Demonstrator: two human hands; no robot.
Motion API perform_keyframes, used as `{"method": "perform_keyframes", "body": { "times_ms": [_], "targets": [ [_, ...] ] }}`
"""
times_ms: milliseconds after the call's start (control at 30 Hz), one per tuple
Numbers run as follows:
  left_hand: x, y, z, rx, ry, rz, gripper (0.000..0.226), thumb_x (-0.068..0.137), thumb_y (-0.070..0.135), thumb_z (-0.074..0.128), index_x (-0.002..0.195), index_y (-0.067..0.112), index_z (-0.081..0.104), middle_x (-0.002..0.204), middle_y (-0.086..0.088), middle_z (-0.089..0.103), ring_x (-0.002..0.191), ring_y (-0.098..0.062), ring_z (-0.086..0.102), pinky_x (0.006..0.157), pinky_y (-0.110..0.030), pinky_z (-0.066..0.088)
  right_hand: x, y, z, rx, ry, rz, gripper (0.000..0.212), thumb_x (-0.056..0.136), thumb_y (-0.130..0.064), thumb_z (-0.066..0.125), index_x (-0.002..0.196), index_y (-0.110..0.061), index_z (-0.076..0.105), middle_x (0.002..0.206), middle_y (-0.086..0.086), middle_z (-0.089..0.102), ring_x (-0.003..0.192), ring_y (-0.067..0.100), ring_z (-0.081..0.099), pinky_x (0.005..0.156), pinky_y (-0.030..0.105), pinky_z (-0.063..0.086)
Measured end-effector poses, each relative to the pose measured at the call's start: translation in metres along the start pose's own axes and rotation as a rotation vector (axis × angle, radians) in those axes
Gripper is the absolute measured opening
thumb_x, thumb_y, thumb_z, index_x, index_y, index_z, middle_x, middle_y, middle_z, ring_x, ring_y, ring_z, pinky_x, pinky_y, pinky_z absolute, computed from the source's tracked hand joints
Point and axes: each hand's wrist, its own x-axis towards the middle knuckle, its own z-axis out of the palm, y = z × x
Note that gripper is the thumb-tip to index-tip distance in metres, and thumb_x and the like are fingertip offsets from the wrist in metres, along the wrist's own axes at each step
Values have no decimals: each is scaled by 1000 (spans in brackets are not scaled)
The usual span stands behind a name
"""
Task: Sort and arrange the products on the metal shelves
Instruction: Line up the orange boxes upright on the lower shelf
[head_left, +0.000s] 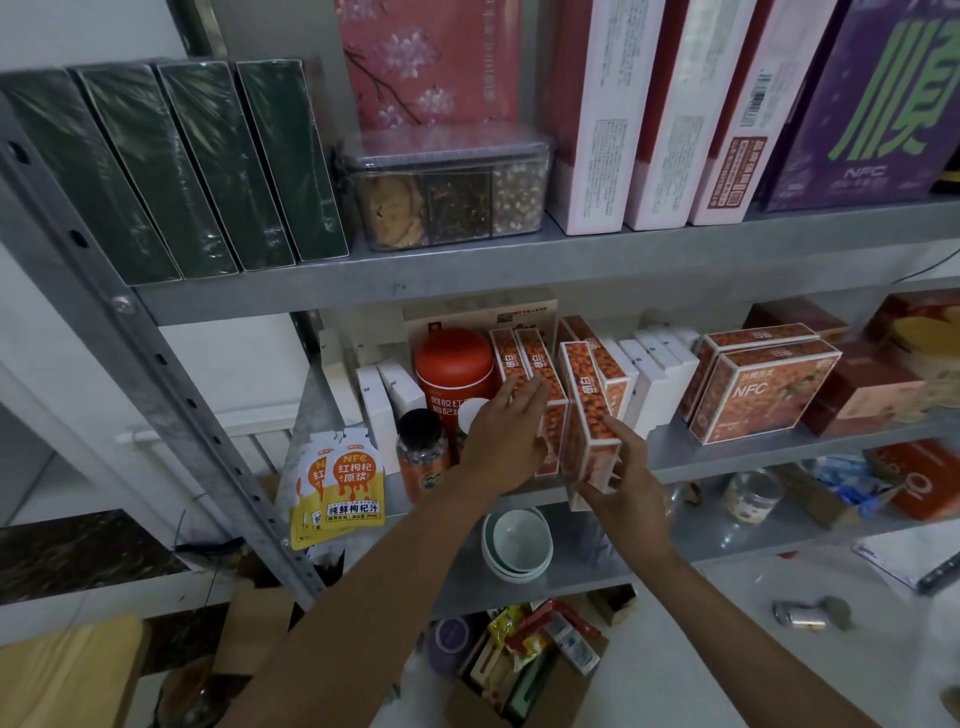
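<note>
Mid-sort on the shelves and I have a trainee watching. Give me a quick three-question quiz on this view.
1. True or false: the right hand grips an orange box.
2. How many green boxes stand on the upper shelf?
3. Where are the bowls? A) beside the red canister B) on the lowest shelf C) on the floor

Key: 1 true; 2 four; 3 B
</note>
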Motion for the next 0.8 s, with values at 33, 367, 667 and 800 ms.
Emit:
{"method": "perform_keyframes", "body": {
  "times_ms": [33, 367, 667, 800],
  "targets": [
    [0, 1, 0, -10, -5, -3, 81, 94, 31, 60, 156, 18, 10, 164, 0, 7, 151, -23, -3, 120, -43, 10, 4, 4, 3, -2, -29, 25, 85, 76, -10, 82, 139, -29, 29, 141, 6, 48, 108, 18, 60, 79, 4, 44],
    [-1, 5, 0, 97, -48, 26, 85, 93, 35, 60, 153, 41, 1, 164, -6, -1, 150, -33, -9, 118, -53, 13, 26, 26, -1, -159, -211, -115, 96, 78, -10, 80, 146, -29, 16, 138, 11, 50, 112, 29, 60, 86, 23, 53],
    [2, 7, 7, 129, -27, 1, 84, 92, 38, 60, 154, 40, 4, 164, -6, 0, 150, -34, -6, 117, -54, 15, 52, 15, 2, -585, -8, -232, 79, 69, -6, 82, 139, -4, 45, 110, 29, 58, 90, 42, 59, 73, 48, 54],
    [3, 7, 10, 114, -17, -18, 84, 92, 31, 62, 154, 39, 6, 164, -6, 2, 150, -34, -5, 118, -54, 16, 63, 19, -14, -615, 90, -225, 64, 79, -17, 56, 141, -4, 46, 118, 31, 54, 97, 44, 56, 75, 49, 51]
  ]
}}
